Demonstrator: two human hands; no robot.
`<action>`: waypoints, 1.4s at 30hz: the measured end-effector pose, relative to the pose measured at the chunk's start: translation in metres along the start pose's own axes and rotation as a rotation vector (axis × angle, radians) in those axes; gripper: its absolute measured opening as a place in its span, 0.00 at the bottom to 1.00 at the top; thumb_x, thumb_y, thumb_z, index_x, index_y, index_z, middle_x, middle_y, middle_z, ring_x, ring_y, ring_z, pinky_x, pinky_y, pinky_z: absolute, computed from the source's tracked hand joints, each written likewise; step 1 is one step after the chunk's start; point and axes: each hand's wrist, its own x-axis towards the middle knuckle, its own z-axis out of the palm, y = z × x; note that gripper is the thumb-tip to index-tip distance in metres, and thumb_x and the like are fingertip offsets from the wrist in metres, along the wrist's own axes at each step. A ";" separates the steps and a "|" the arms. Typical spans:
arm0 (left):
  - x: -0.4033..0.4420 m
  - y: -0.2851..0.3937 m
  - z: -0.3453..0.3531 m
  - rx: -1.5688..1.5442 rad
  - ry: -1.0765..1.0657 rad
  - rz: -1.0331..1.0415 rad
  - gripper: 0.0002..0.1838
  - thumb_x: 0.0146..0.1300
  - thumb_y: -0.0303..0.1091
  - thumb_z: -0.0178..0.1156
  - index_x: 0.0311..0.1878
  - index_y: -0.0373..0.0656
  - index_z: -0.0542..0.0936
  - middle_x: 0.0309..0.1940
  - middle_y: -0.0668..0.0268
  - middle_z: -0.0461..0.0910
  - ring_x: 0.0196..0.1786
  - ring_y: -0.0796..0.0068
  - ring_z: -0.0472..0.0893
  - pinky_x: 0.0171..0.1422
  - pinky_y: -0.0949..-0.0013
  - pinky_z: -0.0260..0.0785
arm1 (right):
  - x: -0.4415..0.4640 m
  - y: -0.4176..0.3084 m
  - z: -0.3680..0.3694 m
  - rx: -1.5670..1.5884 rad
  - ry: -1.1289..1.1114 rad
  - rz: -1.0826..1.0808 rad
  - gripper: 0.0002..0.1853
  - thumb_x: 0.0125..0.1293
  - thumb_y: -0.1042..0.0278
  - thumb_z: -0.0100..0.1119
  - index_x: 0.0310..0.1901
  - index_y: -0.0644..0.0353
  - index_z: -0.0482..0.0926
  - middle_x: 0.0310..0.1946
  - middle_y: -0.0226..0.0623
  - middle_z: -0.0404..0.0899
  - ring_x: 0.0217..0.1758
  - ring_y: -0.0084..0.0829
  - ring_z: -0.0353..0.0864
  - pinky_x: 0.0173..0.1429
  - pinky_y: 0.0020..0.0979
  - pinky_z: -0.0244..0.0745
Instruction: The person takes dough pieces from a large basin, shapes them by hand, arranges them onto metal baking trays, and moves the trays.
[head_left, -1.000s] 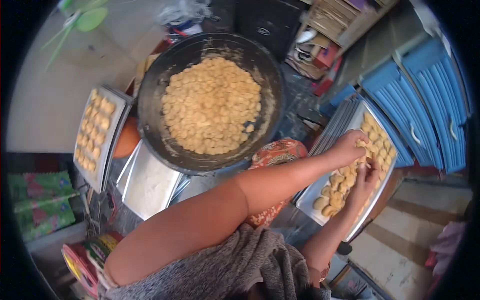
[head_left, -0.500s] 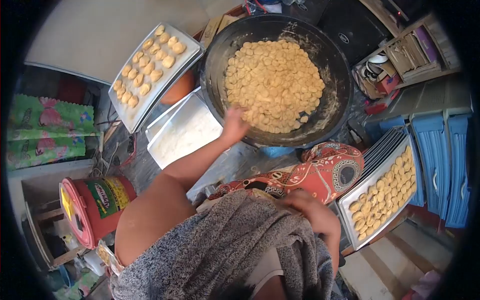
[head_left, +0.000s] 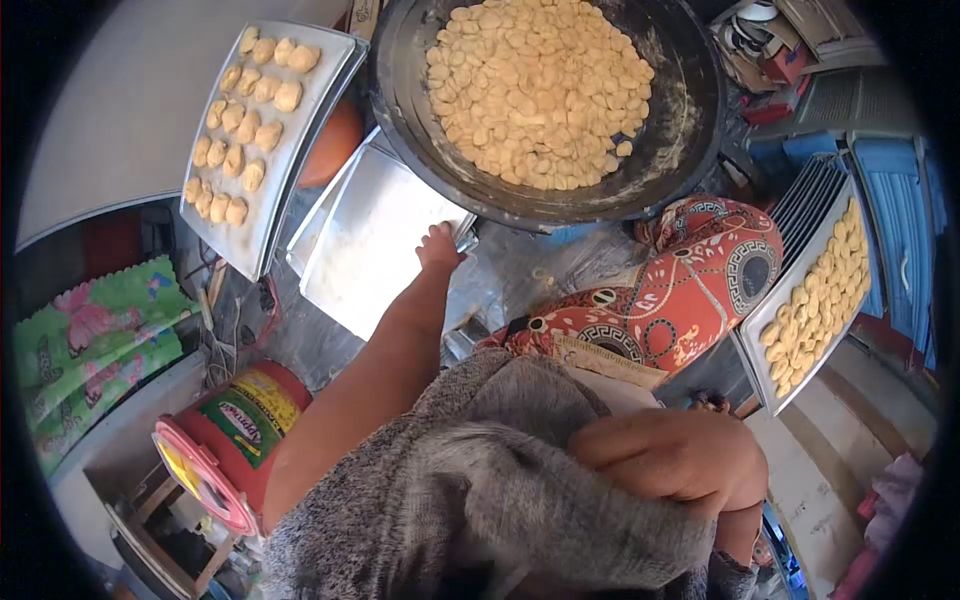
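Note:
My left hand (head_left: 437, 248) is stretched out over the near right corner of a stack of flat metal trays (head_left: 375, 240), fingers apart and nothing in them. Whether the fingertips press on the top tray, I cannot tell. That tray has a pale, whitish surface. Just beyond stands a wide black basin (head_left: 400, 150) heaped with small, flattened yellow dough pieces (head_left: 540, 90). My right hand (head_left: 650, 450) is bent in close to my body against the grey shirt (head_left: 500, 480); its fingers are hidden or blurred.
At the left, a tray (head_left: 225, 240) carries rows of rounder dough balls. More flattened pieces cover a tray (head_left: 775, 400) on the right, beside blue drawers (head_left: 895, 240). A red lidded bucket (head_left: 265, 400) stands at the lower left. Red patterned cloth (head_left: 680, 290) covers my leg.
My left hand has left the basin's near edge and come over the metal trays. My right hand has shifted right, with the grey shirt moving. The whole view has shifted too.

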 end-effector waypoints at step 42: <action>0.059 -0.042 -0.028 0.336 -0.260 0.815 0.27 0.44 0.57 0.67 0.41 0.47 0.78 0.39 0.61 0.81 0.45 0.54 0.79 0.50 0.55 0.70 | -0.087 0.045 -0.086 -0.476 0.942 0.645 0.17 0.65 0.69 0.55 0.54 0.64 0.76 0.49 0.36 0.75 0.53 0.27 0.72 0.60 0.27 0.63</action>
